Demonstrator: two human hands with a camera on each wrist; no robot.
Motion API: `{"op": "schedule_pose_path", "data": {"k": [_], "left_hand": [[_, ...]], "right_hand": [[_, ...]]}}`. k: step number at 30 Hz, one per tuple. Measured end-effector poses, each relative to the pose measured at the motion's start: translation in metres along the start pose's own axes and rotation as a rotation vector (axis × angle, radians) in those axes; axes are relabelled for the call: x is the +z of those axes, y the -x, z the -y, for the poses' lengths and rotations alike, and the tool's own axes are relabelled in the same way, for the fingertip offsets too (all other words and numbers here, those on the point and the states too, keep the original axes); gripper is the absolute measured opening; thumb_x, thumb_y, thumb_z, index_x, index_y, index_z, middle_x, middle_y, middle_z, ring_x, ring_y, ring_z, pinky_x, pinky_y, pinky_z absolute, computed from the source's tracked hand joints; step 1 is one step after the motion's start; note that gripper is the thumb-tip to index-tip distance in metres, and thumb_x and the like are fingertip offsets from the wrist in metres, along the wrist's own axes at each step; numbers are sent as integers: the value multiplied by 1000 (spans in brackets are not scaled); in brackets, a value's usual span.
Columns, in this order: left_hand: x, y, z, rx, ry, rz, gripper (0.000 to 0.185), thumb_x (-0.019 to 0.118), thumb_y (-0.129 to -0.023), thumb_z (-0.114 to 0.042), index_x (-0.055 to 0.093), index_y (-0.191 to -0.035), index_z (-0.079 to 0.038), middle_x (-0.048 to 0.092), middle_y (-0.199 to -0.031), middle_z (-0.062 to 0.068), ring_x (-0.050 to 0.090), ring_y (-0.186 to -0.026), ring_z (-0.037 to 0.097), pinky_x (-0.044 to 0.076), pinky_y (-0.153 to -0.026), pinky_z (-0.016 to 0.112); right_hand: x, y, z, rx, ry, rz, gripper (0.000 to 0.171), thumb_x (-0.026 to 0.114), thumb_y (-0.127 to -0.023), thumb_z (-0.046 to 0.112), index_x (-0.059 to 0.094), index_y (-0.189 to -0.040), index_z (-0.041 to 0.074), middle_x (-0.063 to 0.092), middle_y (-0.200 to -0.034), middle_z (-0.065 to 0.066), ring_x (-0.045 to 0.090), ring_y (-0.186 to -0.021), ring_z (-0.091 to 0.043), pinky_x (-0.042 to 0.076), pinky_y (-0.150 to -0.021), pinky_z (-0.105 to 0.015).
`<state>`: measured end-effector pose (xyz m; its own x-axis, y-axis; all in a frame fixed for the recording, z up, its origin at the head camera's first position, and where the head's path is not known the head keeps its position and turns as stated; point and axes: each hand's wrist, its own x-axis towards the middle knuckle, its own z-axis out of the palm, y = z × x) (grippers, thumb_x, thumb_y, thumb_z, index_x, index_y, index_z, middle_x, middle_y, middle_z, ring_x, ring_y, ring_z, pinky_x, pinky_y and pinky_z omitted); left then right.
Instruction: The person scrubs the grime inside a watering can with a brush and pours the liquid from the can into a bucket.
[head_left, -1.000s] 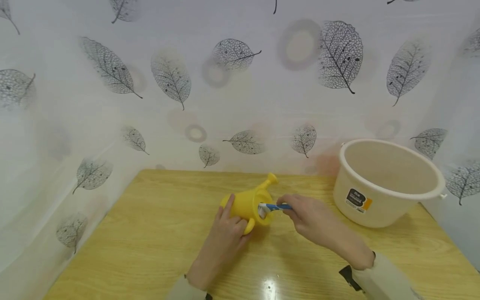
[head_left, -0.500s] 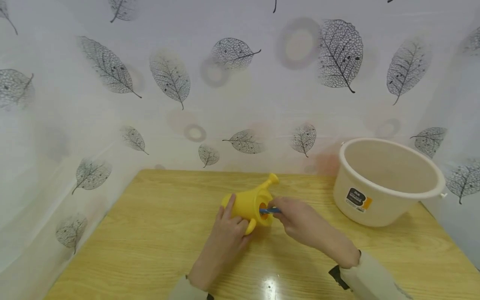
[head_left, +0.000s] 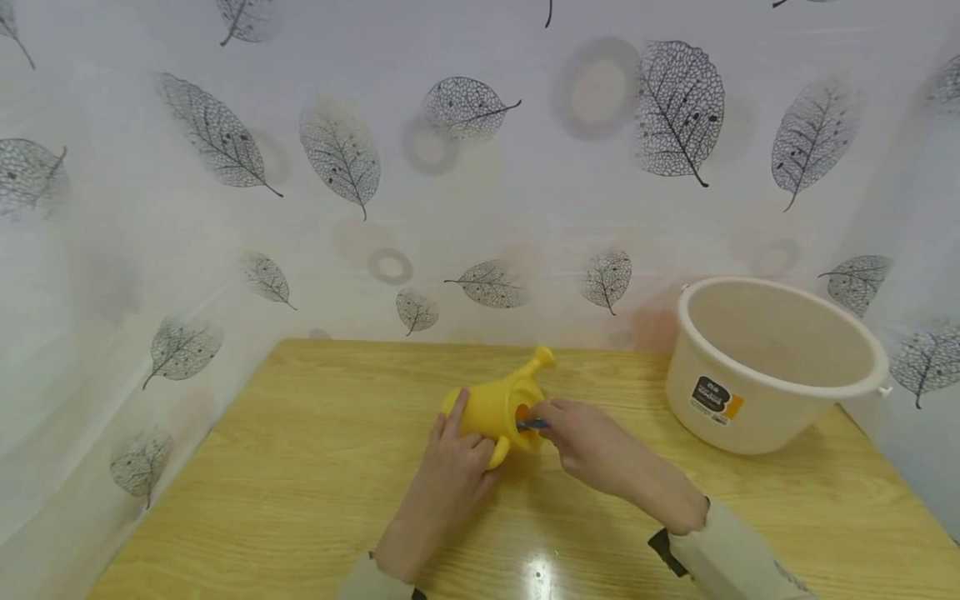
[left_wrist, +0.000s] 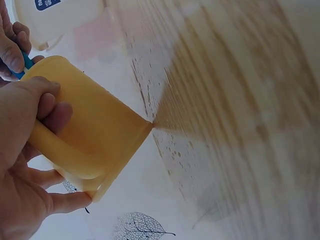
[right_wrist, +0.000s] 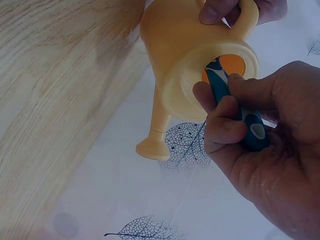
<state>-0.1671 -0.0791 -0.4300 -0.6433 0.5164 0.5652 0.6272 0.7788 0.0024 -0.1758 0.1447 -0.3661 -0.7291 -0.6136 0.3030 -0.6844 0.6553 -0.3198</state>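
Sideways on the wooden table (head_left: pixel 300 467) lies a yellow watering can (head_left: pixel 491 407), its handle wrapped by the curled fingers of the left hand (head_left: pixel 450 475) — thumb under, fingertips over. Just beside them, the right hand (head_left: pixel 592 442) pinches a blue toothbrush (right_wrist: pixel 235 107) between thumb and bent fingers, its head pushed through the can's round opening. Well to the right of the fingers stands a cream bucket (head_left: pixel 772 367).

The yellow watering can (head_left: pixel 498 408) looks like smooth matt plastic, the cream bucket (head_left: pixel 772 367) like smooth plastic, and the tabletop (head_left: pixel 300 467) like glossy wood-grain with a light glare.
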Motion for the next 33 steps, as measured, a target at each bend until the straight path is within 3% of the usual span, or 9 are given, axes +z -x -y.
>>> {"op": "schedule_pose_path", "data": {"k": [9, 21, 26, 30, 33], "left_hand": [[0, 1, 1, -2, 24, -3, 32, 83, -85, -26, 58, -70, -14, 68, -73, 1, 53, -137, 48, 53, -96, 70], [-5, -1, -1, -36, 36, 48, 27, 78, -90, -31, 59, -81, -14, 70, -75, 3, 52, -138, 48, 54, -96, 69], [-6, -2, -2, -39, 34, 62, 31, 65, -99, -41, 60, -85, -13, 63, -64, 0, 52, -138, 48, 54, -96, 68], [-9, -3, -3, -69, 62, 125, 35, 51, -107, -42, 60, -90, -12, 63, -67, 0, 45, -142, 50, 50, -101, 70], [-9, -1, -2, -61, 63, 119, 31, 53, -106, -38, 60, -91, -12, 63, -68, 0, 47, -141, 50, 51, -101, 69]], "right_hand": [[-7, 5, 1, 0, 13, -16, 19, 64, -94, -3, 67, -108, 9, 72, -95, -4, 68, -83, -14, 61, -73, -30], [-12, 6, 1, 7, -9, -22, 19, 64, -95, -3, 68, -109, 8, 69, -90, -1, 66, -81, -11, 59, -70, -26], [-11, 4, 0, 8, -9, -33, 21, 64, -95, -3, 68, -111, 9, 71, -93, -4, 68, -82, -12, 60, -70, -25], [-11, 3, 0, 21, -3, -41, 20, 64, -95, -3, 68, -110, 10, 71, -92, -3, 63, -77, -8, 56, -65, -20], [-11, 3, 1, 26, 0, -42, 20, 65, -95, -3, 68, -110, 9, 71, -94, -4, 65, -78, -9, 56, -66, -20]]}}
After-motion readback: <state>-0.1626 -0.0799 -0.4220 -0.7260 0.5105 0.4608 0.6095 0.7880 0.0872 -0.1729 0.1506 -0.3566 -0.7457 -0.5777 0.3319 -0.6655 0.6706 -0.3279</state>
